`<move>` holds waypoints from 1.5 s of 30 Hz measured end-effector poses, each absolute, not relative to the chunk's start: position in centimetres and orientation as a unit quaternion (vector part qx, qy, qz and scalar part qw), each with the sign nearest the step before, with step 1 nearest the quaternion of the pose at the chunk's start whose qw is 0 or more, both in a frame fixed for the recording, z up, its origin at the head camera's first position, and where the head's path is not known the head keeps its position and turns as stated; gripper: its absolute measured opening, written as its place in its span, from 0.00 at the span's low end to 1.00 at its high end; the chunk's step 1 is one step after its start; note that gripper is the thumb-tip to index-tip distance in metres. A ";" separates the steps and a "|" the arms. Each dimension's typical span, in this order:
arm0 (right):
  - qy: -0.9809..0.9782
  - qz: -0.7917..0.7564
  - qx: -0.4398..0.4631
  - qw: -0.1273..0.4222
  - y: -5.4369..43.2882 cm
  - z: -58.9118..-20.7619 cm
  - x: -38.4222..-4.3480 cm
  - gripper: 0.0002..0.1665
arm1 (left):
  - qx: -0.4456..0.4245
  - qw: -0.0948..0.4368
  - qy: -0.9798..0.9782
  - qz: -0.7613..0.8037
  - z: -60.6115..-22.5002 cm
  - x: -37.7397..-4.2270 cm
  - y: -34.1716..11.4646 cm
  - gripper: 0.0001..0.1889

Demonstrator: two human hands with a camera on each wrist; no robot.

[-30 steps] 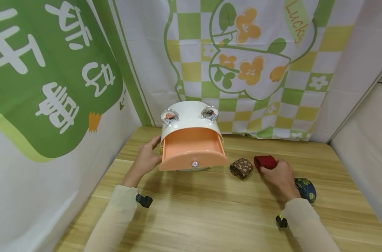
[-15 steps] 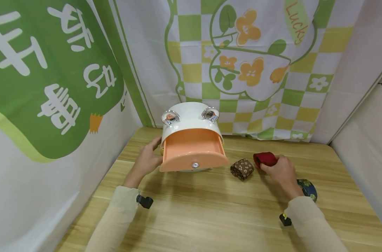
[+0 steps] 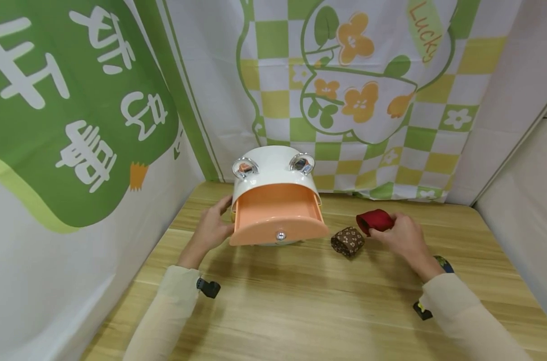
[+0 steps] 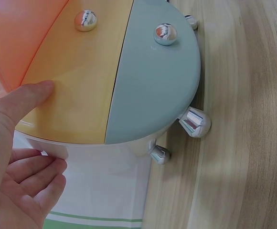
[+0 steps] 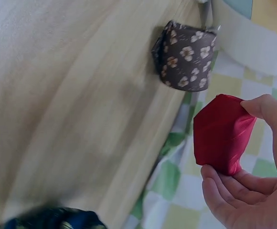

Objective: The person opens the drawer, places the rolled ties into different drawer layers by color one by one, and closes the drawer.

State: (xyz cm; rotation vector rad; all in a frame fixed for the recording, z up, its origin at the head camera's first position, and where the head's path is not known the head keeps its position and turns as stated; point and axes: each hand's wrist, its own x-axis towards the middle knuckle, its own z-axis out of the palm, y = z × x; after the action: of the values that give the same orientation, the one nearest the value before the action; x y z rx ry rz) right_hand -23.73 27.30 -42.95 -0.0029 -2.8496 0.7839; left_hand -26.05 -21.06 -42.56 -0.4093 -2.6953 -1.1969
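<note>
A small white drawer box (image 3: pixel 273 168) with shiny ear-like rings on top stands at the middle back of the table. Its orange top drawer (image 3: pixel 280 231) is pulled out and nothing shows inside. My left hand (image 3: pixel 210 228) holds the box's left side. In the left wrist view the thumb lies on the yellow drawer front (image 4: pixel 88 76), with curled fingers at the white shell's edge. My right hand (image 3: pixel 404 239) pinches a roll of red cloth (image 3: pixel 375 220) between thumb and fingers, lifted off the table in the right wrist view. A brown flowered cloth roll (image 3: pixel 348 241) sits left of it.
A dark blue patterned cloth roll (image 3: pixel 444 263) lies by the right wrist, mostly hidden. A blue-grey drawer front (image 4: pixel 155 81) lies below the yellow one. Printed cloth (image 3: pixel 364 100) hangs behind the wooden table (image 3: pixel 291 311).
The right hand has moved the red cloth roll left and up, closer to the brown one. The left hand and the box stay put.
</note>
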 end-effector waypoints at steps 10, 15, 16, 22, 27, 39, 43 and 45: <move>-0.962 0.261 0.038 0.075 25.7 -39.8 -22.7 0.43 | -0.135 0.075 -0.902 -0.404 -42.5 -26.1 -21.0 0.43; -0.962 0.253 0.059 0.082 24.8 -38.2 -22.5 0.41 | -0.138 0.080 -0.901 -0.403 -42.5 -26.1 -21.0 0.43; -0.962 0.254 0.062 0.080 24.5 -37.8 -22.4 0.41 | -0.139 0.080 -0.901 -0.403 -42.5 -26.1 -21.0 0.43; -0.959 0.262 0.084 0.073 23.1 -35.3 -22.3 0.38 | -0.139 0.080 -0.899 -0.407 -42.6 -26.1 -21.0 0.43; -0.956 0.269 0.099 0.054 22.0 -32.9 -22.4 0.36 | -0.140 0.080 -0.900 -0.406 -42.5 -26.1 -21.0 0.44; -0.950 0.286 0.122 0.014 18.8 -28.3 -22.2 0.38 | -0.142 0.082 -0.899 -0.407 -42.5 -26.2 -20.9 0.44; -0.950 0.283 0.133 -0.001 17.3 -27.2 -22.2 0.37 | -0.138 0.078 -0.897 -0.412 -42.5 -26.2 -21.0 0.44; -0.950 0.280 0.138 -0.001 16.6 -26.7 -22.2 0.35 | -0.137 0.077 -0.897 -0.412 -42.5 -26.1 -21.0 0.44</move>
State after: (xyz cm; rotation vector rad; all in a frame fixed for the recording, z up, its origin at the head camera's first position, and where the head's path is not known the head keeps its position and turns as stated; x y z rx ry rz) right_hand -22.25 16.56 -26.71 0.4338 -2.9866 0.8813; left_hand -26.14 -21.03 -42.53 -0.4110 -2.6888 -1.2359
